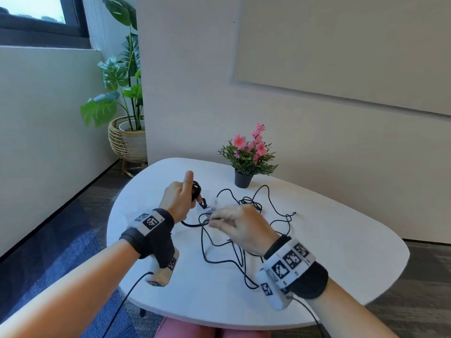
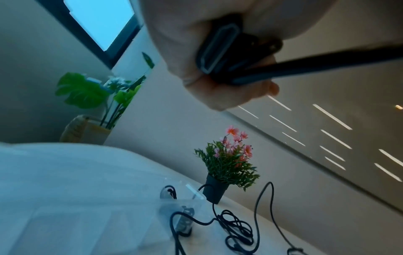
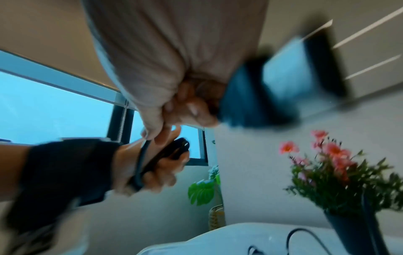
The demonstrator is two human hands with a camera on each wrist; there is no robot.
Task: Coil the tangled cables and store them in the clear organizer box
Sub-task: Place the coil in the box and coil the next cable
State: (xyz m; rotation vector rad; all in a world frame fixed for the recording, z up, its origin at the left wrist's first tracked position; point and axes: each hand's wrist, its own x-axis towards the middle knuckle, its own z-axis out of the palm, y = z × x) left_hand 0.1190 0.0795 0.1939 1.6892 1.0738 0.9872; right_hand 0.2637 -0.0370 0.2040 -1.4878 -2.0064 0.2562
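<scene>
Both hands closed on cable above the bench [image 1: 317, 240].

Left hand [image 1: 179, 198]: fingers [image 2: 218, 96] curled tight round a small black coil [image 2: 220, 51], thumb raised. Right hand [image 1: 240, 226]: fingers [image 3: 194, 110] pinching the cable [image 1: 195, 224] running from that coil. Remaining tangle [image 1: 249, 203] lying loose just before the flowerpot [image 1: 242, 179]; clear box [image 2: 181, 215] left of it.

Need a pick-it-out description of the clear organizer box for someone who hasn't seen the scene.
Start at the white table and find the small flower pot near its far edge. The clear organizer box sits just nearer than the pot, beside the tangled black cables. It is the only see-through thing there.
</scene>
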